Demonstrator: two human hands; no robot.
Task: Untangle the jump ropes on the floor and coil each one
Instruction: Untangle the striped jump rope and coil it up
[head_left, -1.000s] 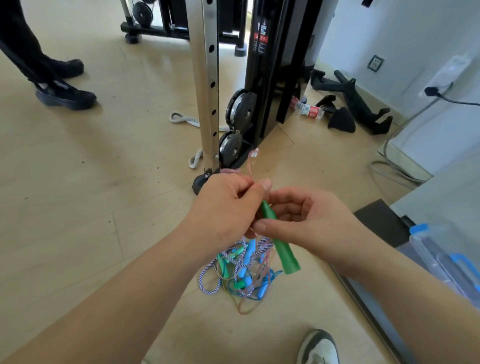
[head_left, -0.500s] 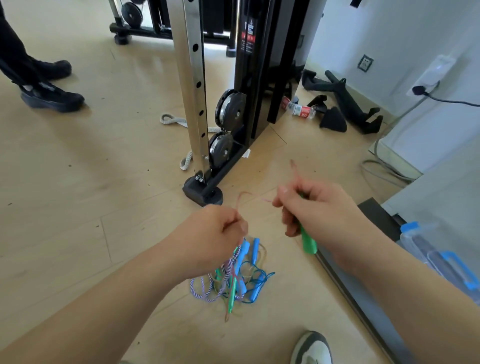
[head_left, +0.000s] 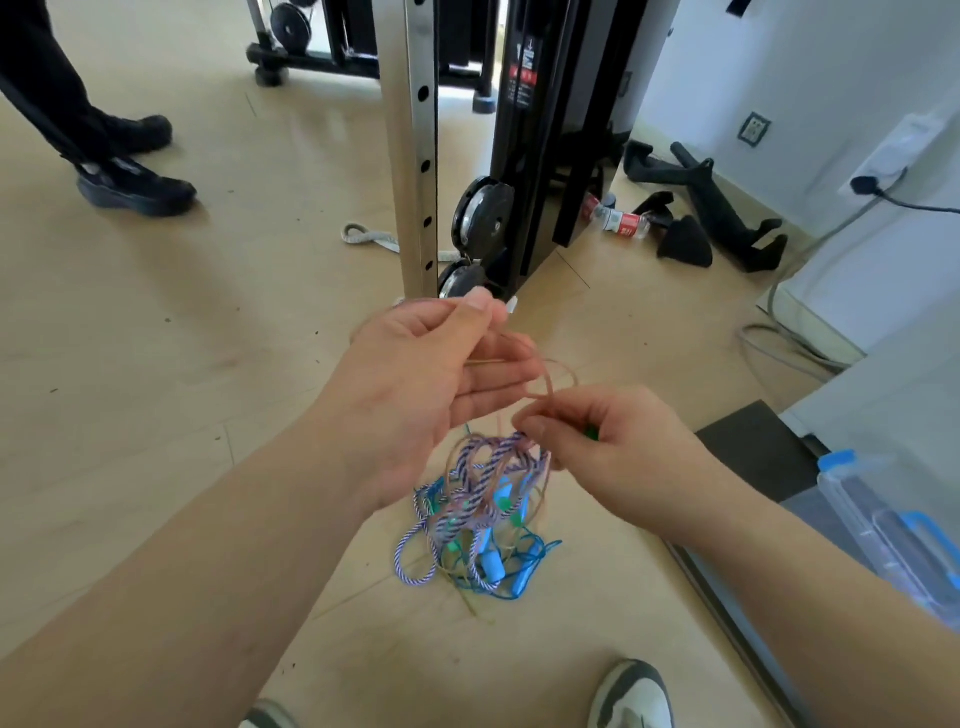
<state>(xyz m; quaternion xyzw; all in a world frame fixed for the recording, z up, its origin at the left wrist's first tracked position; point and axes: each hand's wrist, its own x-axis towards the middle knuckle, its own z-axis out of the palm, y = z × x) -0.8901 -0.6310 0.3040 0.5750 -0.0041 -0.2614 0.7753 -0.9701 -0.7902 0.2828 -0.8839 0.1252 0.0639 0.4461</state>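
Fingers of left hand (head_left: 415, 374) and right hand (head_left: 613, 452) pinch pink rope (head_left: 545, 382) above tangle (head_left: 478, 519).

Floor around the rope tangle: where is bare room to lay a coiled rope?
Bare wood lies left of the tangle, between it, the steel upright and the bystander's shoes. Right is crowded: dark mat, plastic bin; behind, bottle and black handles.

Green handle (head_left: 591, 431): just a sliver showing, the rest buried in the right hand's (head_left: 613, 457) curled fingers. Thin pinkish rope (head_left: 540, 379) smears into blur across the left hand (head_left: 415, 384) (its path down into the tangle (head_left: 478, 519) can't be traced). Both hands cover the tangle's top. Bystander's legs (head_left: 47, 88) cut by the top edge, plastic box (head_left: 883, 519) by the right, shoe (head_left: 631, 696) by the bottom.
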